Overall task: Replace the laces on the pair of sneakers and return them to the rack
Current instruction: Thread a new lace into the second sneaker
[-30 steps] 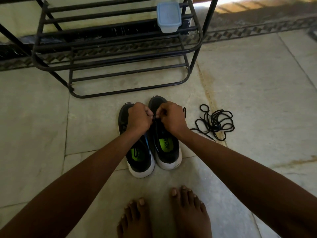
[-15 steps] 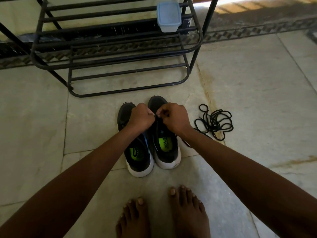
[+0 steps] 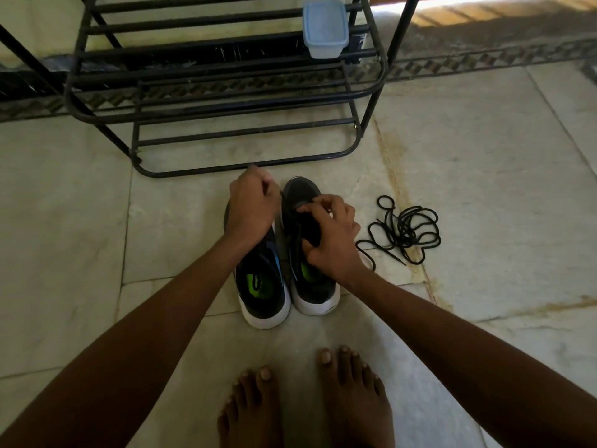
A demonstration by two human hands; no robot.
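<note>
Black sneakers [image 3: 284, 253], side by side on the floor [image 3: 484, 189] before the rack [image 3: 245, 101]. Left hand [image 3: 253, 208] fisted, pulling a lace; right hand [image 3: 332, 234] pinching lace at the right shoe. Loose laces [image 3: 405, 234] beside them. Lacing unfinished; racking pending.

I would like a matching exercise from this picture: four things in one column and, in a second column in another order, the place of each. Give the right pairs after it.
Things:
1. plastic box
2. loose black laces
3. left hand
4. right hand

Places:
A. on the floor, right of the sneakers
B. on a shelf of the rack
C. on the right sneaker, at its lacing
D. raised above the toe of the left sneaker, fingers curled

Pairs: 1-B, 2-A, 3-D, 4-C
</note>
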